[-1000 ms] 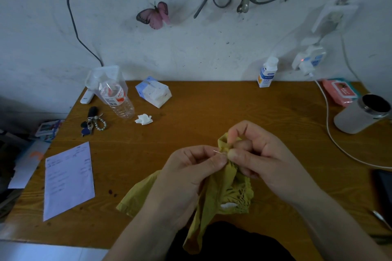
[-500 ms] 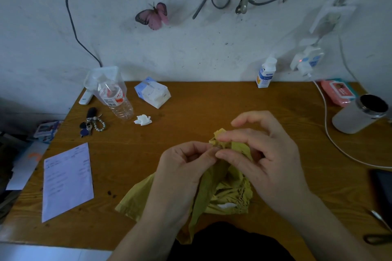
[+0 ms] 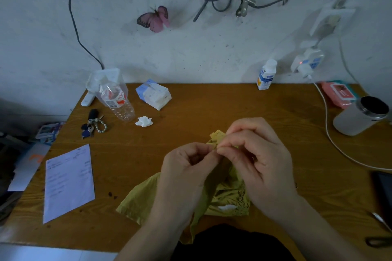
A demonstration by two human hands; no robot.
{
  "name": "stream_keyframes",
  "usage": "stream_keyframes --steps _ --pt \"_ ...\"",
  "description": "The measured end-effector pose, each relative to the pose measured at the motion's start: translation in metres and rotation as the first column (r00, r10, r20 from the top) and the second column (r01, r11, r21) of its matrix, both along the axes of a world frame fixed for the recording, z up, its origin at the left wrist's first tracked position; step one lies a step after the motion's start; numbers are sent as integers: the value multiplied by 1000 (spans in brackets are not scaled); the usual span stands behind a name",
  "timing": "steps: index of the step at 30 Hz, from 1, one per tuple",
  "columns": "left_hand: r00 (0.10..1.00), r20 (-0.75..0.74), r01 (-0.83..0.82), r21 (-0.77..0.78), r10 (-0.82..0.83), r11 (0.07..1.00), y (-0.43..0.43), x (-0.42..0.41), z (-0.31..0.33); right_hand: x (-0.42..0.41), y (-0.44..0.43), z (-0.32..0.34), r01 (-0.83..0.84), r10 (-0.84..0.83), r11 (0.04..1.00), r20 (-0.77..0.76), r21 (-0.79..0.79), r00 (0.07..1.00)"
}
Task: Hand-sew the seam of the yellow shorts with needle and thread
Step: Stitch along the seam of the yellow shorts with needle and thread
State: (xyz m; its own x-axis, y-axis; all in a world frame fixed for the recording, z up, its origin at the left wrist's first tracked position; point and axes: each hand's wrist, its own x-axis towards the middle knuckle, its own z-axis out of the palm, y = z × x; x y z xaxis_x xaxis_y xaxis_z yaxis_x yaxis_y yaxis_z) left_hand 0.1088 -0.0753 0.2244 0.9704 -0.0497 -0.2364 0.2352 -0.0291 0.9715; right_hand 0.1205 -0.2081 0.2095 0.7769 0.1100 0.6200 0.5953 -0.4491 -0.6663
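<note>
The yellow shorts (image 3: 228,198) lie bunched at the near middle of the wooden table (image 3: 212,110), partly hanging over its front edge. One folded seam end of the shorts sticks up between my hands. My left hand (image 3: 186,174) pinches the fabric at the seam with thumb and fingertips. My right hand (image 3: 257,162) pinches at the same spot with thumb and forefinger, its other fingers curled above. The needle and the thread are too small to make out here.
At the back left stand a water bottle (image 3: 118,99), a tissue pack (image 3: 153,96), a crumpled tissue (image 3: 144,121) and keys (image 3: 93,124). A paper sheet (image 3: 67,182) lies at the left. A white cup (image 3: 360,115), a charging cable (image 3: 331,133) and scissors (image 3: 379,221) are on the right.
My right hand rose with its fingers spread half a second ago, then came back down to pinch at the seam. The needle seen between the hands a second ago is no longer visible.
</note>
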Motion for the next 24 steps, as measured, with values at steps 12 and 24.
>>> stream_keyframes --steps 12,24 --pt "999 -31 -37 -19 37 999 -2 3 -5 4 9 -16 81 -80 987 10 -136 997" --pt "997 -35 -67 -66 65 996 -4 3 -8 8 13 -30 140 -139 990 56 -22 989"
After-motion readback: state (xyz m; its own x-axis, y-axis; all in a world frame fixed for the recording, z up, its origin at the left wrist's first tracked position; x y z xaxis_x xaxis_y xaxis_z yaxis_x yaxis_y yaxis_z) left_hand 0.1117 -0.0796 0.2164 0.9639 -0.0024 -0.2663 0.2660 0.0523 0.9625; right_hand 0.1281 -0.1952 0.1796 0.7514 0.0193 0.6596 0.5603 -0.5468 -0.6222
